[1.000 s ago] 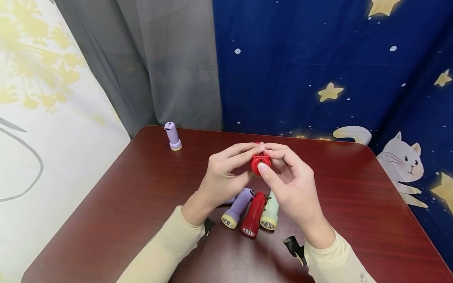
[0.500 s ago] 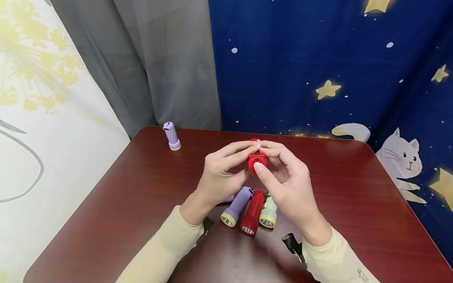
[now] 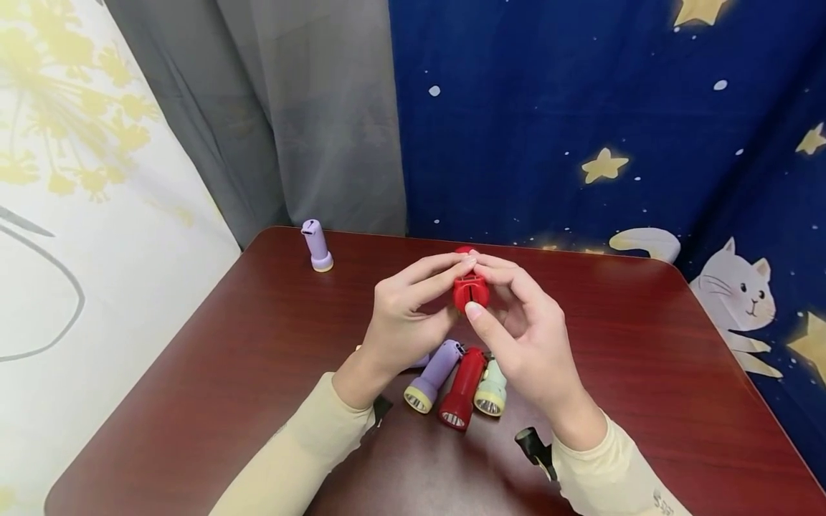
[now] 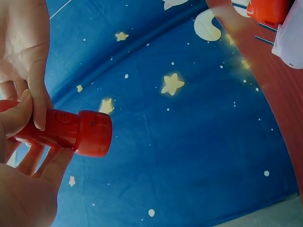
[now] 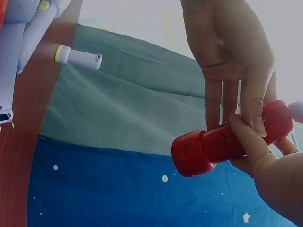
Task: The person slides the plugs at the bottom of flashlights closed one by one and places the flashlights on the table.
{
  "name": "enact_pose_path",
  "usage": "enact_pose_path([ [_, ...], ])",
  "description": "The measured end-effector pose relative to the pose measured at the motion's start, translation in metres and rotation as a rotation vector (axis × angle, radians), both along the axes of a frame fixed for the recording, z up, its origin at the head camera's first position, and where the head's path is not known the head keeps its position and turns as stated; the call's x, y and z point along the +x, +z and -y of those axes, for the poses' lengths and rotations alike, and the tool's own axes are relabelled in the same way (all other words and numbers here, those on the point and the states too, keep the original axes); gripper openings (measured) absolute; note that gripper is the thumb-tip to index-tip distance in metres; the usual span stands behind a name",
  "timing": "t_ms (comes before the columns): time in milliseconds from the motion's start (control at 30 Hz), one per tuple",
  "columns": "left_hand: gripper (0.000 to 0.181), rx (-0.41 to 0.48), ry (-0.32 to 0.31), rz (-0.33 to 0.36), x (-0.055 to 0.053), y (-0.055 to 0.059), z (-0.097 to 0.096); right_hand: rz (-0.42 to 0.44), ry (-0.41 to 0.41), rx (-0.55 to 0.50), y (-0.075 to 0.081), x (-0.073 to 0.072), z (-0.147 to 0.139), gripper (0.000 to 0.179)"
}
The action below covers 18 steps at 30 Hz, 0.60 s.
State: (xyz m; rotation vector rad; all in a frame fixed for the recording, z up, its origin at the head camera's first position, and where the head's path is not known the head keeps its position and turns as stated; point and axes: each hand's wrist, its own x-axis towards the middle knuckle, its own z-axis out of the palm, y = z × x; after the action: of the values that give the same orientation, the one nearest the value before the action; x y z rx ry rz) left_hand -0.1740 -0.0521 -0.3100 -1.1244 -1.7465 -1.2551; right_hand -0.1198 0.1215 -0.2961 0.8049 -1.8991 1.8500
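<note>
Slid slightly lower, the thumb of the right hand [image 3: 535, 340] now sits at the bottom edge of the held red flashlight's [image 3: 471, 292] slotted end, leaving open to view a slot that it partly covered half a second ago. Otherwise both hands hold nearly the same pose. Each grip is closed only as far as the barrel allows: the fingers of the left hand [image 3: 405, 319] wrap it from the left, those of the right from the right, and their tips meet on top. The flashlight is held above the bench [image 3: 258, 344], its slotted end toward the person and its wider head pointing to the far side.

Below the hands, a purple flashlight [image 3: 435, 376], a second red flashlight [image 3: 463, 390] and a pale green flashlight [image 3: 492, 388] lie in a row from left to right, lamp ends toward the near side. Another purple flashlight [image 3: 421, 362] is mostly hidden by the left hand. Well apart, near the far left corner, a lavender flashlight [image 3: 317, 247] stands upright on its head.
</note>
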Motion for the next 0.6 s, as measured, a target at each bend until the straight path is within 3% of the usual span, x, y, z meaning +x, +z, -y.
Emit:
enact_pose_path([
  [233,0.041,-0.009,0.009,-0.004,-0.0004,-0.0003,0.0,-0.024,0.014,-0.017,-0.0026,-0.0014,-0.0006,0.043],
  [467,0.043,-0.026,0.038,-0.005,-0.0008,-0.0007,0.0019,-0.005,-0.015,0.053,-0.0015,-0.0033,-0.0018,0.046],
  [600,0.045,-0.044,0.04,0.032,-0.0006,-0.0016,0.0033,0.021,-0.034,0.102,-0.0015,-0.0061,-0.0026,0.047],
])
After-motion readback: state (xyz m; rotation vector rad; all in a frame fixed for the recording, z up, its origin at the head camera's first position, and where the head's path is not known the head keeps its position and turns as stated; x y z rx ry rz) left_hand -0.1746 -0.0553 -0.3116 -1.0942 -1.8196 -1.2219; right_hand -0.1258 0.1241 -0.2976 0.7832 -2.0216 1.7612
